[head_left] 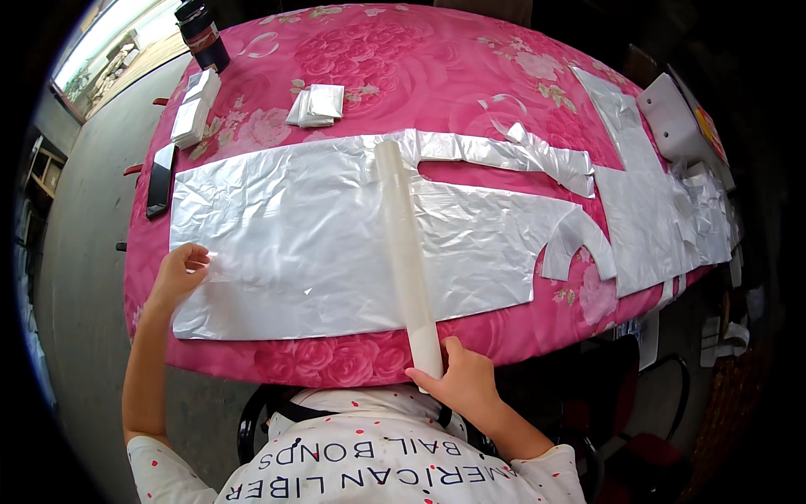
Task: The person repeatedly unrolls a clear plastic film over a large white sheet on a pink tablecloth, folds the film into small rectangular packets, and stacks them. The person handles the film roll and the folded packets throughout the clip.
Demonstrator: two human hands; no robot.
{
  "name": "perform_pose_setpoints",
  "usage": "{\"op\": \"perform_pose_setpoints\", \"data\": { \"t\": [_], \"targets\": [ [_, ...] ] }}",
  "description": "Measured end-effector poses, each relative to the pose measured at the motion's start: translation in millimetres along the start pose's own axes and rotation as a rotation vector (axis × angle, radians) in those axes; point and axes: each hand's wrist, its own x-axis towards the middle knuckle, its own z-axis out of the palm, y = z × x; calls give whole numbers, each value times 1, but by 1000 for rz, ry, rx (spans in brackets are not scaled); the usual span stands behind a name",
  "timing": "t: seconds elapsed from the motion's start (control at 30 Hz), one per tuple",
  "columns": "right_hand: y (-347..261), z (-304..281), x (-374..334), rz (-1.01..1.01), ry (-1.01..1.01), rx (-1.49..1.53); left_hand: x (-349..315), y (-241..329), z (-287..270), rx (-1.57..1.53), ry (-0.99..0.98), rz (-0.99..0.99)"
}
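1 roll (405, 244) in right hand (460, 378), left hand (180, 274) curled over 1 sheet (285, 210), hold unclear

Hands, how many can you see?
2. The left hand is at the left edge of the silvery sheet; the right hand is gripping the near end of the pale tube. No other hands show.

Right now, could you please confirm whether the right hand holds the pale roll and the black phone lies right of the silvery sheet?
No: the black phone lies left, not right, of the silvery sheet in the head view; the right hand holds the pale roll.
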Motion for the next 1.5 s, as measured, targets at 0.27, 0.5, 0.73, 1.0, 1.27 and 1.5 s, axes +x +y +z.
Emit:
{"op": "perform_pose_setpoints", "data": {
  "t": [0.27, 0.5, 0.73, 1.0, 1.27, 1.5],
  "targets": [
    [2, 1, -1, 55, -61, 74, -6, 144, 84, 214, 106, 763],
    [7, -6, -3, 58, -206, 137, 2, 151, 219, 151, 83, 771],
    [-3, -36, 93, -100, -133, 158, 5, 149, 224, 356, 110, 750],
    [-22, -45, 249, 108, -181, 1232, 1, 150, 224, 352, 74, 746],
    [51, -93, 311, -169, 246, 2082, -1, 147, 222, 383, 88, 733],
    [161, -242, 291, -285, 700, 2012, -2, 154, 223, 366, 90, 749]
  ]
}}
